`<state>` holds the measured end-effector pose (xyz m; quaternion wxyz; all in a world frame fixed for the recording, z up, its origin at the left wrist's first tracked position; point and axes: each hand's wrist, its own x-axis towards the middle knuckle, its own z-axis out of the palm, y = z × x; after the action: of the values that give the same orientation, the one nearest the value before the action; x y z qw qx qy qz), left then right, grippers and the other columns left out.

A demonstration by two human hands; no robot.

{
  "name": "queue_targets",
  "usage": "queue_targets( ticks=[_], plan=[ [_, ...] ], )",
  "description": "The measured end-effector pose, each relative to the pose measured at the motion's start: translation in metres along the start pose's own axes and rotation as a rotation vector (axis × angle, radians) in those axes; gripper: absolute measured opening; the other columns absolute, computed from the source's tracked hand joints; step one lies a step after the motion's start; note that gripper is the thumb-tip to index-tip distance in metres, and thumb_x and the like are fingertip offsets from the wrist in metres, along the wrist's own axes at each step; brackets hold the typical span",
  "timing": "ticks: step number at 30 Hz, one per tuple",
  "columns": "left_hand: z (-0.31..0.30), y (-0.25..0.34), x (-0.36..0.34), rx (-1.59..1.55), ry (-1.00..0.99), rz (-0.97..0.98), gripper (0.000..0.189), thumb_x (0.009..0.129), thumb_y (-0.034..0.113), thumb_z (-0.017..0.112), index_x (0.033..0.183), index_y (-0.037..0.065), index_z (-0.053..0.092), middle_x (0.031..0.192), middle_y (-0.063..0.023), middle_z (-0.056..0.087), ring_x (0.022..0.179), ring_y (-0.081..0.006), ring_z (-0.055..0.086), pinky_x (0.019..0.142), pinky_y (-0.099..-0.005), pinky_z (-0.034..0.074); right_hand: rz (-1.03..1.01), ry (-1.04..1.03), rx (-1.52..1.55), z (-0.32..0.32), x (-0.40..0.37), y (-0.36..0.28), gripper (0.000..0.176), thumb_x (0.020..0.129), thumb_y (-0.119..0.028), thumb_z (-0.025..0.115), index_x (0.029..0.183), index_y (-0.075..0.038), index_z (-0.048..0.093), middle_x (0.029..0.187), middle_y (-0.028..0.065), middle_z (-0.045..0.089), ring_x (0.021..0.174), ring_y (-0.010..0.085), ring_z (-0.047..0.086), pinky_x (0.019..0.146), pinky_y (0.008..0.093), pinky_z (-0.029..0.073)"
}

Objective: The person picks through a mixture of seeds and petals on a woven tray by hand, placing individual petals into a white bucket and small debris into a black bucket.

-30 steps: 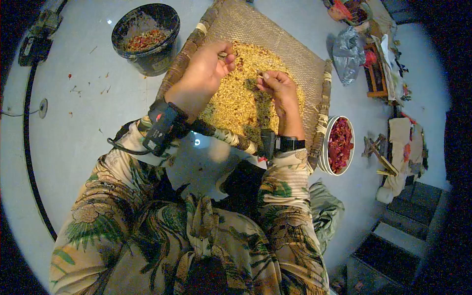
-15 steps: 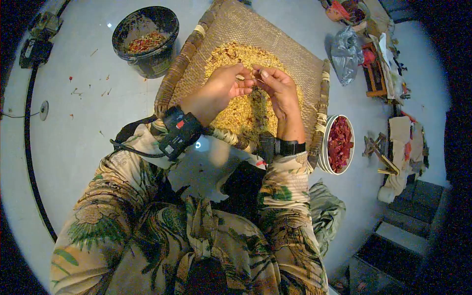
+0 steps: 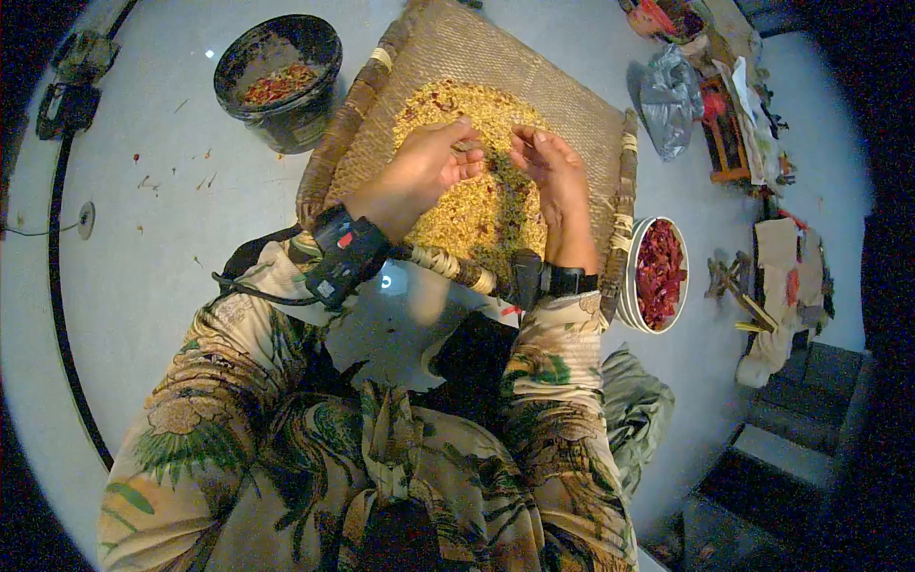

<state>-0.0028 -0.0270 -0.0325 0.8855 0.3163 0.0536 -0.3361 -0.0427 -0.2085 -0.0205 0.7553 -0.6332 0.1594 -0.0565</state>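
A woven tray (image 3: 572,100) with a rod-like bound rim lies in front of me. Yellow seed-like bits (image 3: 434,221) with reddish flecks are spread over it, and a dark greenish strip crosses them, perhaps my arm's shadow. Over the seeds, my left hand (image 3: 434,164) is closed, its thumb and fingers around something small that I cannot make out. My right hand (image 3: 558,172) is a short way to its right, fingers curled toward the thumb; whatever its fingertips hold is too small to name. The two hands are apart.
A black bucket (image 3: 324,100) with reddish and pale scraps stands left of the tray. Stacked white bowls (image 3: 624,286) hold dried red chilies (image 3: 660,272) at the right. Small scraps lie on the floor at left. A plastic bag (image 3: 667,105) and a wooden frame (image 3: 726,133) are farther right.
My hands were close together with fingertips nearly meeting; now a gap lies between them. The right hand has moved right, while the left has stayed nearly in place.
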Motion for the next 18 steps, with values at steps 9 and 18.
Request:
queue_targets(
  ticks=[9,18],
  plan=[
    [-0.008,0.030,-0.011,0.466,-0.191,0.391,0.013,0.084,0.010,0.045,0.092,0.001,0.047,0.082,-0.0042,0.048,0.080,-0.0127,0.047,0.072,-0.0229,0.039,-0.215,0.510,-0.699,-0.112,0.050,0.067,0.028,0.077,-0.023,0.058,0.092,0.001,0.060,0.086,0.0111,0.062,0.080,0.0202,0.057,0.071,0.0302,0.044],
    [0.007,0.054,-0.015,0.314,-0.049,0.421,0.009,0.084,0.009,0.043,0.087,0.001,0.047,0.079,-0.0049,0.048,0.072,-0.0133,0.047,0.067,-0.0258,0.042,-0.024,0.571,-1.029,-0.139,0.053,0.085,0.047,0.078,-0.032,0.055,0.107,0.005,0.053,0.105,0.0209,0.056,0.098,0.0305,0.053,0.084,0.0356,0.040]
  ],
)
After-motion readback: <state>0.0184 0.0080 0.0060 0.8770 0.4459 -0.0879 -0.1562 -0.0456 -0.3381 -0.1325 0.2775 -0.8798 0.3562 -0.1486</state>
